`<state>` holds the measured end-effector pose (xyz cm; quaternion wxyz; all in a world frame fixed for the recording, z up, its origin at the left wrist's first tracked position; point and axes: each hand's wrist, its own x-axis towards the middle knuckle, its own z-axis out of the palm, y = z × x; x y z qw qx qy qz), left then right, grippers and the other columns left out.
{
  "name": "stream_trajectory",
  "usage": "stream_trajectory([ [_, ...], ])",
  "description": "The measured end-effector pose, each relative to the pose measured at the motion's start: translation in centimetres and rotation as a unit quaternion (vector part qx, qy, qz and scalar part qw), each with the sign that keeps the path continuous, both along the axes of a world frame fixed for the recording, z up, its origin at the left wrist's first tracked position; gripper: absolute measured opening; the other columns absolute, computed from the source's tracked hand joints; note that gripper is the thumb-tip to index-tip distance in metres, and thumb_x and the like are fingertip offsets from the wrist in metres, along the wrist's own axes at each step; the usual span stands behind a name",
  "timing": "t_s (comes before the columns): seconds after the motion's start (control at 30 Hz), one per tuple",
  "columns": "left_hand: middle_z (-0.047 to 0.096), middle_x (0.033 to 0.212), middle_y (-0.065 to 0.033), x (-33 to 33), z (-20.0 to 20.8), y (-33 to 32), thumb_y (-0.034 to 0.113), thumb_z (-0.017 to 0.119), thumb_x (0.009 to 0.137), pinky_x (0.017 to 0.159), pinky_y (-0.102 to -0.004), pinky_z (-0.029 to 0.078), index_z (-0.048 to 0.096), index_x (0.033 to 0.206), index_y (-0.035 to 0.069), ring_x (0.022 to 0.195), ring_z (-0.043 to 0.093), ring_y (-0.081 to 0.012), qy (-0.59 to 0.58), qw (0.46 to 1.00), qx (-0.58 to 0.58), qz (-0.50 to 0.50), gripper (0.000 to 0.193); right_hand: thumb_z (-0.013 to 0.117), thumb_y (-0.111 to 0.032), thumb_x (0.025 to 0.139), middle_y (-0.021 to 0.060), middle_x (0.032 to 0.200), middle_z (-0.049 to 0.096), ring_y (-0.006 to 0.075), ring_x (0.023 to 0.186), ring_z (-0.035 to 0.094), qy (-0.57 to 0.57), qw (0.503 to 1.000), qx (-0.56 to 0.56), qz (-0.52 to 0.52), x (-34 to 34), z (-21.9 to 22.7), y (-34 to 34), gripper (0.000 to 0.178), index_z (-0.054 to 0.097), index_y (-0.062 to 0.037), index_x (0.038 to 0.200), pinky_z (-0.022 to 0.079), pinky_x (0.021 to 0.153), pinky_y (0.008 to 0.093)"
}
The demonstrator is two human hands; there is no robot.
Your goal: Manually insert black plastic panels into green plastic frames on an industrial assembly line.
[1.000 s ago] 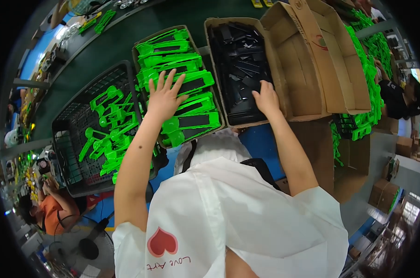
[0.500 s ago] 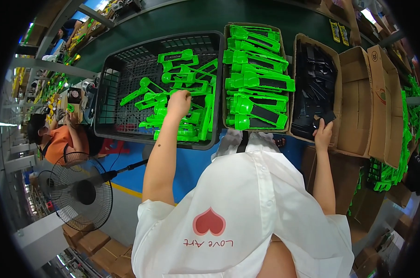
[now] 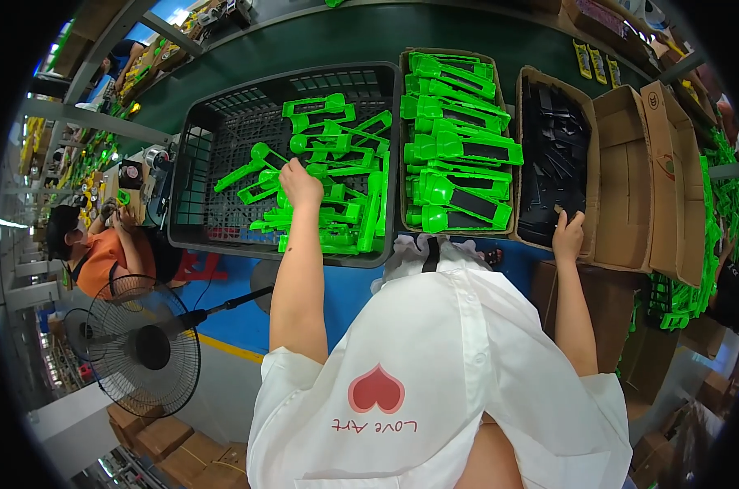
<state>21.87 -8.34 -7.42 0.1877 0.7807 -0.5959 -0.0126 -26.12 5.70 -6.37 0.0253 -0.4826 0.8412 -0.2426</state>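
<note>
Since the last frame, the left hand (image 3: 302, 189) has slid slightly toward the left within the black basket (image 3: 396, 147), and the right hand (image 3: 568, 236) has dropped a little toward its box; the black piece that stuck up from its fingers then no longer stands out.

Quick notes from my end. Left: fingers narrow and bunched, tips right at the loose green parts (image 3: 372, 213), which lie jumbled in the basket. I can't tell whether it grips one or only touches; the knuckles block my view. Right: fingers curled at the near right corner of the carton of black pieces (image 3: 557, 147), thumb side toward the pile. Possibly there's a piece pinched there, but black on black at this distance, I can't tell.

Between the two hands, a narrow carton (image 3: 500, 94) holds green frames (image 3: 436, 191), many with dark panels showing, laid crosswise in a row up its length. Looks to me like they're layered that way to pack flat and keep in order, while the basket's parts seem simply tipped in. Basket left, black pieces right: I judge that gives each hand its own supply without crossing arms. Another brown carton (image 3: 622, 179) sits just right of the black pieces. Standing fan (image 3: 153, 346) lower left, co-worker in orange (image 3: 108, 257) beyond it, dark green bench (image 3: 328, 45) behind everything.
</note>
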Motion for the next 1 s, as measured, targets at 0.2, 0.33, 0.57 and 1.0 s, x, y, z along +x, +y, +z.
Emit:
stream_trajectory([
  [0.2, 0.047, 0.106, -0.0133, 0.3, -1.5, 0.2, 0.007, 0.058, 0.064, 0.082, -0.0388, 0.039, 0.053, 0.097, 0.009, 0.098, 0.042, -0.0326, -0.056, 0.989, 0.008, -0.135, 0.034, 0.039, -0.028, 0.086, 0.0276, 0.074, 0.055, 0.0418, 0.072, 0.053, -0.002, 1.000, 0.008, -0.012, -0.6, -0.2, -0.5, 0.035, 0.037, 0.0041, 0.101, 0.041, 0.061, 0.0463],
  [0.33, 0.053, 0.087, -0.0118, 0.5, 0.9, -1.1, 0.016, 0.061, 0.068, 0.069, -0.0398, 0.042, 0.056, 0.088, 0.009, 0.085, 0.048, -0.0305, -0.059, 0.973, -0.010, -0.224, 0.022, 0.040, -0.027, 0.086, 0.0270, 0.075, 0.056, 0.0419, 0.072, 0.054, -0.013, 1.000, -0.012, -0.014, -0.2, 0.3, 0.0, 0.034, 0.037, 0.0034, 0.101, 0.042, 0.062, 0.0461],
  [0.57, 0.059, 0.075, -0.0044, -1.3, 10.5, 2.4, 0.010, 0.059, 0.078, 0.054, -0.0218, 0.046, 0.054, 0.097, 0.000, 0.064, 0.056, -0.0124, 0.631, 0.774, -0.049, 0.015, 0.022, 0.060, -0.016, 0.077, -0.0010, 0.060, 0.048, 0.0052, 0.051, 0.044, -0.343, 0.931, -0.095, 0.082, 1.6, 2.9, -0.7, 0.016, 0.054, -0.0017, 0.080, 0.035, 0.045, 0.0205],
  [1.0, 0.059, 0.077, -0.0097, -12.7, 14.3, 7.4, 0.006, 0.049, 0.083, 0.055, -0.0252, 0.047, 0.052, 0.099, -0.003, 0.064, 0.057, -0.0149, 0.625, 0.681, 0.279, -0.261, 0.019, 0.053, -0.021, 0.083, 0.0028, 0.052, 0.053, 0.0059, 0.036, 0.044, -0.531, 0.772, 0.185, 0.297, 11.8, 15.3, -2.8, 0.022, 0.054, 0.0011, 0.080, 0.032, 0.034, 0.0192],
])
